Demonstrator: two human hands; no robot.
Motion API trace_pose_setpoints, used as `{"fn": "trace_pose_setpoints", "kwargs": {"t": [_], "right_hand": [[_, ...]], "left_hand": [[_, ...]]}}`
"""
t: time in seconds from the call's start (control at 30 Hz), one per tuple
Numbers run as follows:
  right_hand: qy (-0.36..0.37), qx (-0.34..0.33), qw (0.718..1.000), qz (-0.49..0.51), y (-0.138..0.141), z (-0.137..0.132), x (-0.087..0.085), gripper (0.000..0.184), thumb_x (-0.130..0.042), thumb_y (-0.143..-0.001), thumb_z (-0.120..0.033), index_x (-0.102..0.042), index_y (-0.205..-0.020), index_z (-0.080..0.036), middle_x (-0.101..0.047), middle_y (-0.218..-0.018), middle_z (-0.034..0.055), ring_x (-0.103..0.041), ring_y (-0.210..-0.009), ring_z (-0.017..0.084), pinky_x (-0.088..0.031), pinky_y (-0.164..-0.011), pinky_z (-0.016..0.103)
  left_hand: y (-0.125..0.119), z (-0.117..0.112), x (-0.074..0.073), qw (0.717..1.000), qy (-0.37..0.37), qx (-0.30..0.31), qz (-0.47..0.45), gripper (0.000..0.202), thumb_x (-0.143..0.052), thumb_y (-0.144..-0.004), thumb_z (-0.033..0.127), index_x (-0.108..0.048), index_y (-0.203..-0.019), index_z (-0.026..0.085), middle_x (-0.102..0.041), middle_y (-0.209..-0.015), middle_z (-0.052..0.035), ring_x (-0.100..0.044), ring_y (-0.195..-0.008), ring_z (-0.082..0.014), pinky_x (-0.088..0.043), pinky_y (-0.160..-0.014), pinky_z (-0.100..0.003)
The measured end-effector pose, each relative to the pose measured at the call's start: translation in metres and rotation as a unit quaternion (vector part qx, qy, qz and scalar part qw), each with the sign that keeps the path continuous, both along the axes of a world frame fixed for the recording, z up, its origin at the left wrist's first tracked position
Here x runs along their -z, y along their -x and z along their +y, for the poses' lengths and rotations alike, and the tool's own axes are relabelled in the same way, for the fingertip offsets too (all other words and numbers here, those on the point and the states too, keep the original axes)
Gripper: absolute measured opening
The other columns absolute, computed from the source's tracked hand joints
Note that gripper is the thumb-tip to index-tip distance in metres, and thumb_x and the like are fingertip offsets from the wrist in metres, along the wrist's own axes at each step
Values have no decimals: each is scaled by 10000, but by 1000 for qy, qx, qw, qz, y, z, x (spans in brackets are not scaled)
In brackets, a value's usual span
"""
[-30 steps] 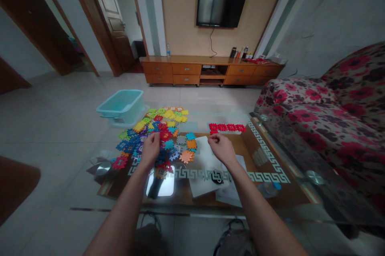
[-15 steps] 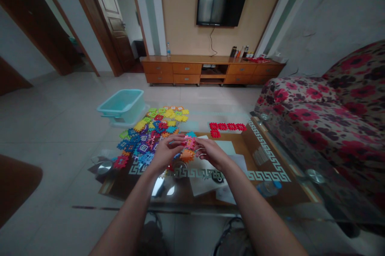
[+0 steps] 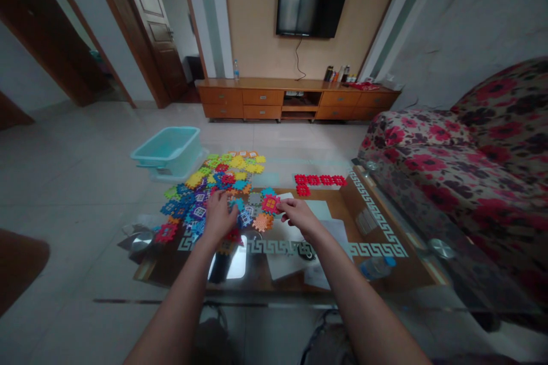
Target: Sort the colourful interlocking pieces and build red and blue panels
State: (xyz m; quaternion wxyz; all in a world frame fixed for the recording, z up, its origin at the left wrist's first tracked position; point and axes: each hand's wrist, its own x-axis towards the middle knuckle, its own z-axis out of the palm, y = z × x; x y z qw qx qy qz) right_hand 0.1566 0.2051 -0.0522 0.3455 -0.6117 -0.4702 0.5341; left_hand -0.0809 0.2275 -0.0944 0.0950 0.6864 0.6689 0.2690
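A red gear-edged building piece with an orange window (image 3: 270,204) is pinched at its right edge between the thumb and fingers of my right hand (image 3: 298,216). My left hand (image 3: 220,215) is over the pile of colourful gear-edged pieces (image 3: 200,196), its thumb and fingers apart and nothing visible in them. Close to its thumb lie a blue window piece (image 3: 245,216) and an orange piece (image 3: 262,222). A grey piece (image 3: 255,199) is just left of the held one. Further back, several red pieces (image 3: 320,180) sit in a row, with one in front of its left end.
The glass table (image 3: 372,249) has a patterned border, with papers (image 3: 289,256) seen through it. A bottle with a blue cap (image 3: 379,267) is at the lower right. Beyond the table's left side stands a turquoise tub (image 3: 168,151). A flowered sofa (image 3: 454,159) is to the right.
My left hand has let go of the red piece and moved left, down to the pile. My right hand keeps hold of the piece, which now shows its orange window more fully.
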Motion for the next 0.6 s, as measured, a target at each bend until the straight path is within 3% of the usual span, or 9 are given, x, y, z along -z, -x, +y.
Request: {"fn": "trace_pose_setpoints", "kwargs": {"t": [0.1,0.23,0.6], "right_hand": [[3,3,1000,-7,-2,1,0,168,-577,-797,-290,-665,-746,-157,-669,-717,26,-507,-526,95,-282,-451,202],[3,9,1000,-7,-6,3,2,164,-590,-788,-298,-654,-728,-159,-669,-723,32,-508,-528,95,-282,-454,205],[7,24,1000,-3,-10,8,7,176,-585,-793,-307,-637,-716,-158,-664,-726,32,-513,-530,92,-278,-457,207]], "left_hand": [[15,2,13,994,26,-49,91,431,-496,-866,333,-591,-1242,145,-486,-1415,-161,-418,-1308,-339,-373,-1071,-485],[20,3,20,986,49,-53,150,462,-421,-913,410,-589,-1265,161,-448,-1492,-148,-357,-1371,-340,-327,-1089,-536],[11,8,20,978,101,-47,174,570,-288,-955,456,-553,-1352,146,-349,-1576,-149,-246,-1467,-338,-243,-1134,-596]]}}
